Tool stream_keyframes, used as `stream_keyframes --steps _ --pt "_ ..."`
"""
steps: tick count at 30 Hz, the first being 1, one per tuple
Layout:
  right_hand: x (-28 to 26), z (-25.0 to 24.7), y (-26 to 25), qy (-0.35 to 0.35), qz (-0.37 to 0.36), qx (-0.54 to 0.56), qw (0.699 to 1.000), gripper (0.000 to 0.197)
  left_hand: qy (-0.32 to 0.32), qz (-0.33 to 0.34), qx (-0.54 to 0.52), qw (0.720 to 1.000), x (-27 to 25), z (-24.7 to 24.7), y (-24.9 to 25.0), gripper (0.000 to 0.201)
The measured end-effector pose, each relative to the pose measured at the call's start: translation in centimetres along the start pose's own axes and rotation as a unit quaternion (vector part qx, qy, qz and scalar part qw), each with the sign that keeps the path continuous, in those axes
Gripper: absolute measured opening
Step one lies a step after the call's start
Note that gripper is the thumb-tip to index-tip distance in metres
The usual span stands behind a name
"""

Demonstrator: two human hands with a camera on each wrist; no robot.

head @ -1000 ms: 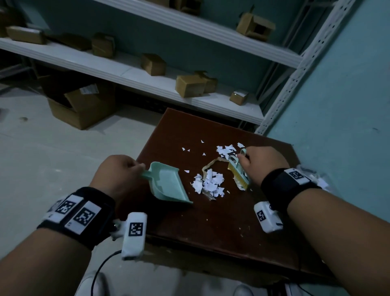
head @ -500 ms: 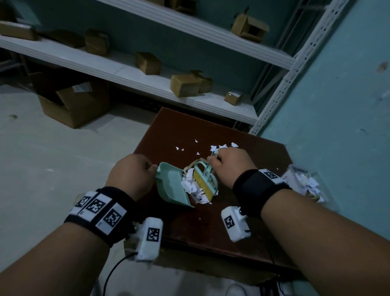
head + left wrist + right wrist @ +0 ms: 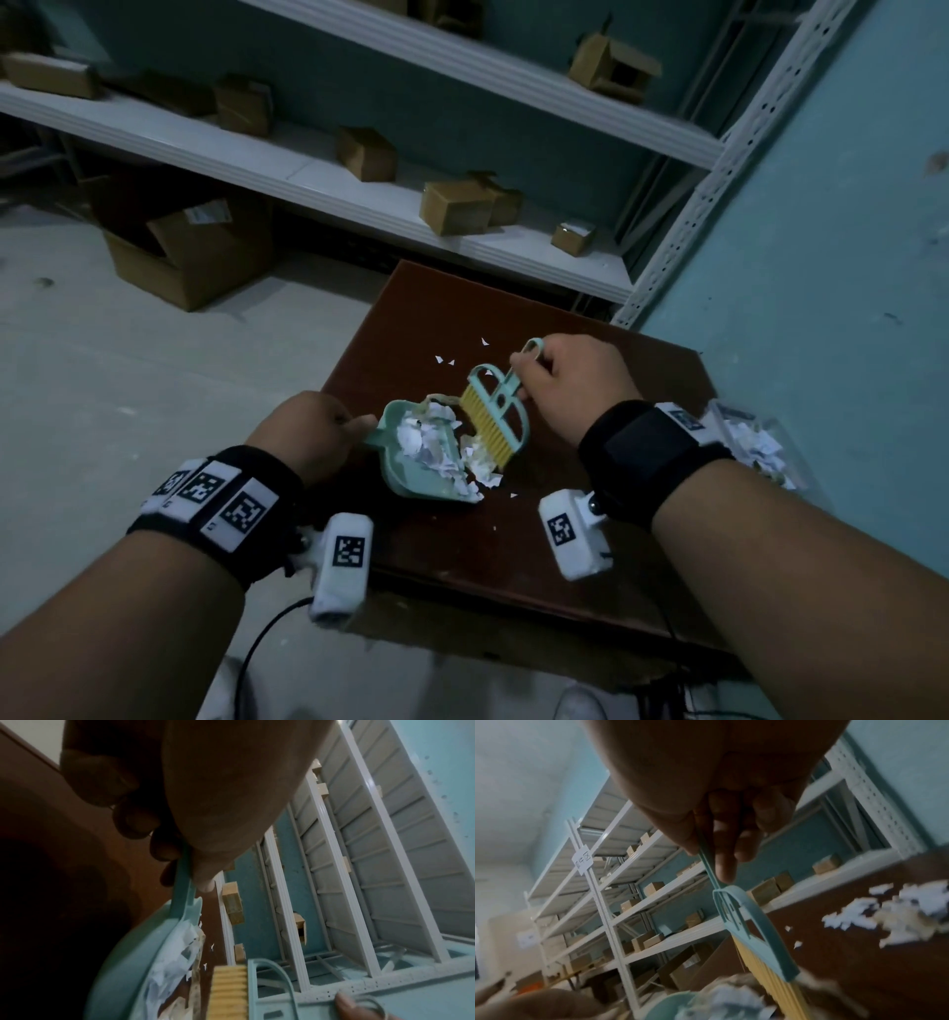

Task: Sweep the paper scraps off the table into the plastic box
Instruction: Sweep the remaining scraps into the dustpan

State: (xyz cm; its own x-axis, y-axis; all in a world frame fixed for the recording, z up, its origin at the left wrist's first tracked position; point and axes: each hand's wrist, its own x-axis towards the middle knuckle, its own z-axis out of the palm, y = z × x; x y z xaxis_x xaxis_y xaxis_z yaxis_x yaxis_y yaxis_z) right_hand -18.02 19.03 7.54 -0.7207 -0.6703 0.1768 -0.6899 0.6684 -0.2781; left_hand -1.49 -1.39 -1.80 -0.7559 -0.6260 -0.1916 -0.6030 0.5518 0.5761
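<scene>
My left hand [image 3: 328, 424] grips the handle [image 3: 183, 882] of a teal dustpan [image 3: 411, 480] lying on the dark brown table [image 3: 513, 545]. My right hand [image 3: 557, 377] holds the handle of a small teal brush [image 3: 495, 416] with yellow bristles, tilted against the pan's mouth. White paper scraps [image 3: 429, 444] fill the pan, and some lie at its lip [image 3: 485, 475]. A few small scraps [image 3: 444, 360] sit farther back. The clear plastic box [image 3: 755, 447] with scraps in it stands at the table's right edge, partly hidden by my right wrist.
White metal shelving [image 3: 359, 195] with cardboard boxes runs behind the table. An open carton [image 3: 190, 257] sits on the floor to the left. A teal wall [image 3: 821, 257] closes in the right side. A cable [image 3: 267, 637] hangs by the table's near edge.
The brush has swept the pile of scraps leftward into the dustpan, which my left hand kept on the table. The brush now leans at the pan's mouth.
</scene>
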Motion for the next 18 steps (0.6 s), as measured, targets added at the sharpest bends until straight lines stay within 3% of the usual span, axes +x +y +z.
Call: stream_keyframes --steps 6,10,18 --pt "0.5 -0.3 2.4 -0.043 0.037 -0.176 0.983 0.040 0.021 -0.024 -0.011 0.999 0.1 -1.0 -1.2 0.044" --pt "0.2 1.7 2.3 -0.077 0.058 -0.151 0.984 0.041 0.019 -0.031 -0.006 0.999 -0.2 -0.5 -1.5 0.042" --pt "0.1 3.7 -1.4 -0.051 0.044 -0.065 0.996 0.044 0.006 -0.049 -0.019 0.999 0.4 0.2 -1.6 0.041"
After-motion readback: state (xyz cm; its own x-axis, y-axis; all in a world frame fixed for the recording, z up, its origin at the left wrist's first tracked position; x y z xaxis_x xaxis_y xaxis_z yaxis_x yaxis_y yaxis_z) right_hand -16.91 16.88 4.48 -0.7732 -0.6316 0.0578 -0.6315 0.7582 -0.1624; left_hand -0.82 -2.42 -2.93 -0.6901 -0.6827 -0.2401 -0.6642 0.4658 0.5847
